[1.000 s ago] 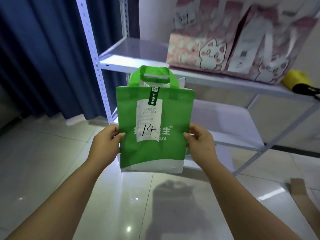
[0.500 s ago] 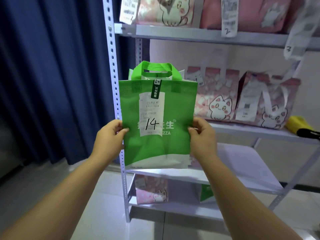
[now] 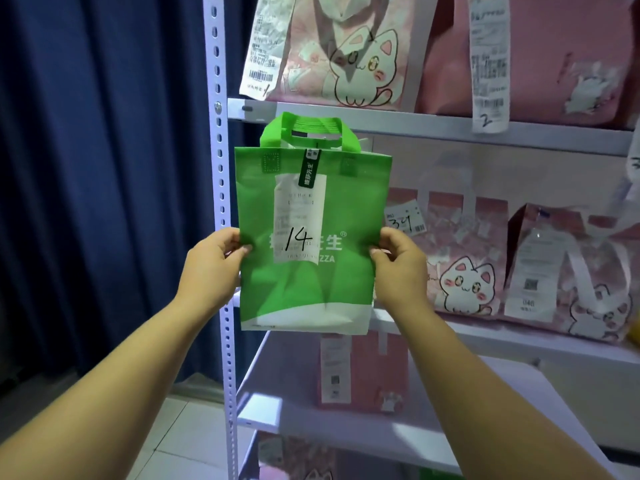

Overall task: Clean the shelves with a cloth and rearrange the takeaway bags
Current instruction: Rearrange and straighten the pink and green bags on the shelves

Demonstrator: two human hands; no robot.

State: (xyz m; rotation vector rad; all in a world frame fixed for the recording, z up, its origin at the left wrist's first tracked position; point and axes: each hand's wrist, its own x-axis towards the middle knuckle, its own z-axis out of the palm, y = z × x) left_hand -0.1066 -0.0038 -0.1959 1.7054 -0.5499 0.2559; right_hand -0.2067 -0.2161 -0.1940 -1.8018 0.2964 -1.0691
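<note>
At centre frame the green bag (image 3: 311,271) hung upright before the rack, clear of every shelf, its side edges pinched by the left hand (image 3: 211,268) and right hand (image 3: 401,271), thumbs in front. Setting it well probably meant keeping it level, landing its base flat on the mid-frame shelf (image 3: 485,337) beside the pink bags (image 3: 460,265), "14" slip facing out.

A dark blue curtain (image 3: 104,168) hangs above pale floor tiles (image 3: 187,441).
</note>
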